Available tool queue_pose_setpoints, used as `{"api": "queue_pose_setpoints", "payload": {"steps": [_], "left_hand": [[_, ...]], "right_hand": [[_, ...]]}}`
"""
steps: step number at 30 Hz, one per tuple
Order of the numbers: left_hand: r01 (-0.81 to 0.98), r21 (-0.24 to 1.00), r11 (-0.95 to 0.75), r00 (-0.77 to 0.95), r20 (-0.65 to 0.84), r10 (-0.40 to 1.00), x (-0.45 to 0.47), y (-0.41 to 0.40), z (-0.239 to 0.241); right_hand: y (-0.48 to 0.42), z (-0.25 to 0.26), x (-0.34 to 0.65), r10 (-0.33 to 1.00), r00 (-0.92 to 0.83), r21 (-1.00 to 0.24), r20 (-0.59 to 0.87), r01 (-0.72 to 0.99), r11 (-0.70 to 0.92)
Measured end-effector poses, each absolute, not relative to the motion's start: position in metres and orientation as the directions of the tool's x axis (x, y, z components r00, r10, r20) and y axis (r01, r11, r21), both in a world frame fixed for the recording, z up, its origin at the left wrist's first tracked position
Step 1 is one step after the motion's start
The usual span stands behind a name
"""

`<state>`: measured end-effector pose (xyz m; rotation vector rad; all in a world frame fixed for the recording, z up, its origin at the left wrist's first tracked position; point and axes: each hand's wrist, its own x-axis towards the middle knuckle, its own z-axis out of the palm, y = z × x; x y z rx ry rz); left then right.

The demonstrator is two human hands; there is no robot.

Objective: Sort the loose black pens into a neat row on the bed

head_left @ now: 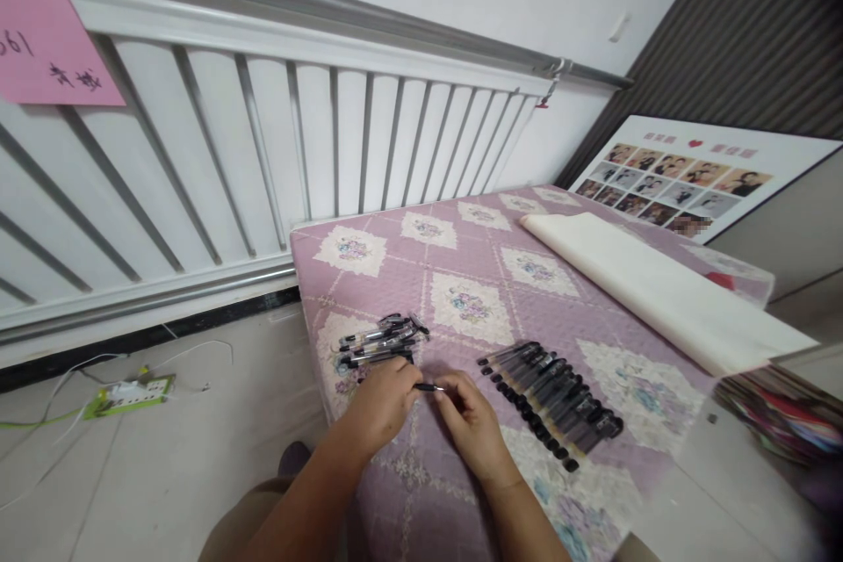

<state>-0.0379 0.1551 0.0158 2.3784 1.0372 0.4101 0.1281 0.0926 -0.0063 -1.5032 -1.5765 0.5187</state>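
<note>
Over the purple floral cloth (412, 421), my left hand (384, 401) is closed round a pen (427, 386), whose dark grip and pale tip stick out toward the right. My right hand (469, 420) pinches at the tip end, thumb and fingertips touching it; any small part between them is too small to make out. Just beyond my left hand lies a loose group of black-capped clear pens (382, 341). To the right of my right hand, a neat slanting row of pens with black ends (550, 395) lies side by side.
A folded cream sheet (652, 290) lies across the far right of the table. Behind stand a white radiator (369, 136) and a framed photo board (678, 171). A power strip (135, 395) with cables is on the floor at left. Colourful stacked items (790, 413) sit at right.
</note>
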Motion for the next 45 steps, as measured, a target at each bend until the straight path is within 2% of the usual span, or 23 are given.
{"api": "queue_pose_setpoints", "payload": {"steps": [8, 22, 36, 41, 45], "left_hand": [[0.568, 0.594, -0.57, 0.672, 0.066, 0.738, -0.039, 0.154, 0.018], [0.575, 0.578, -0.578, 0.677, 0.059, 0.733, -0.04, 0.155, 0.018], [0.574, 0.579, -0.579, 0.685, 0.047, 0.727, -0.04, 0.154, 0.022], [0.571, 0.568, -0.593, 0.695, 0.051, 0.717, -0.041, 0.153, 0.021], [0.62, 0.591, -0.516, 0.6, 0.066, 0.797, -0.05, 0.161, 0.021]], "right_hand": [[0.093, -0.005, 0.128, 0.942, 0.122, -0.766, 0.312, 0.619, 0.173], [0.092, -0.004, 0.127, 0.956, 0.098, -0.761, 0.276, 0.63, 0.155], [0.093, -0.004, 0.126, 0.949, 0.095, -0.757, 0.3, 0.63, 0.176], [0.093, -0.004, 0.127, 0.955, 0.082, -0.721, 0.284, 0.676, 0.156], [0.093, -0.006, 0.128, 0.941, 0.164, -0.731, 0.296, 0.673, 0.113]]}}
